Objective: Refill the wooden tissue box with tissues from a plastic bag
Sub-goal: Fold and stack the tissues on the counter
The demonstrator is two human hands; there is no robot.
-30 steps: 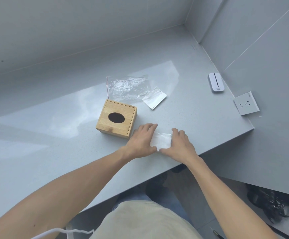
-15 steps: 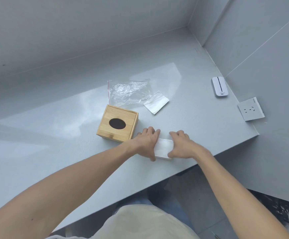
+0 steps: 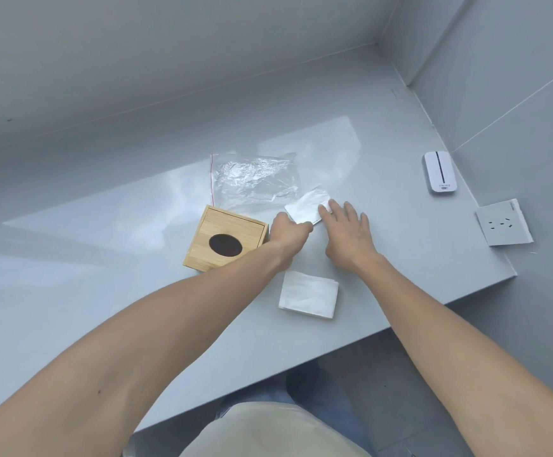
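The wooden tissue box (image 3: 235, 224) with a dark oval hole on top stands at the middle of the grey table (image 3: 103, 258). Behind it lies the clear plastic bag (image 3: 255, 179), flat and crumpled. A small folded tissue (image 3: 305, 209) rests at the bag's near right corner. My left hand (image 3: 289, 233) is curled on that tissue's near left edge, just right of the box. My right hand (image 3: 349, 234) lies flat beside it, fingers spread, the index tip touching the tissue's right edge. A folded tissue stack (image 3: 308, 294) lies loose on the table below both hands.
A white oblong device (image 3: 440, 171) and a white socket plate (image 3: 503, 223) lie near the table's right edge. The table's front edge runs diagonally just below the loose stack. Grey walls close in behind and on the right.
Both hands let go of the folded tissue stack near the front edge and moved away from me to the small tissue beside the bag. The stack stays where it was pressed.
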